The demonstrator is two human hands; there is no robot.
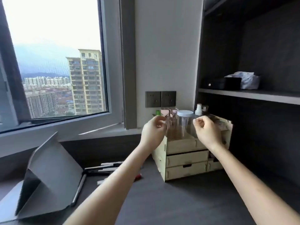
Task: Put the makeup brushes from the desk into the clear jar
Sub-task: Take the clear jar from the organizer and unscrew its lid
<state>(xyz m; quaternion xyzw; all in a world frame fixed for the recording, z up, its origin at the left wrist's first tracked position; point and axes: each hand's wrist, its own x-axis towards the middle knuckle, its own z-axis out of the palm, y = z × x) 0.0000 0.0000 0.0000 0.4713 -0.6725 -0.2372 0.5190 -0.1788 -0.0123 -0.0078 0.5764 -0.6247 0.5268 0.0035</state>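
The clear jar (pixel 184 123) with a pale blue lid stands on top of a wooden drawer organiser (pixel 186 161). My left hand (pixel 154 129) hovers just left of the jar with its fingers curled and apart, holding nothing. My right hand (pixel 207 129) is just right of the jar, fingers curled in, empty. Several makeup brushes (pixel 103 168) with black and white handles lie on the dark desk (pixel 162 200), partly hidden under my left forearm. A long dark brush or pen (pixel 79 189) lies beside them, and a red item (pixel 138 176) peeks out by the forearm.
A folded grey tablet stand (pixel 47 177) sits at the desk's left. Pink heart-topped bottles (pixel 169 113) and a white spray bottle (pixel 198 109) stand by the jar. A dark shelf (pixel 251 95) on the right holds a black box and tissues. A window is at left.
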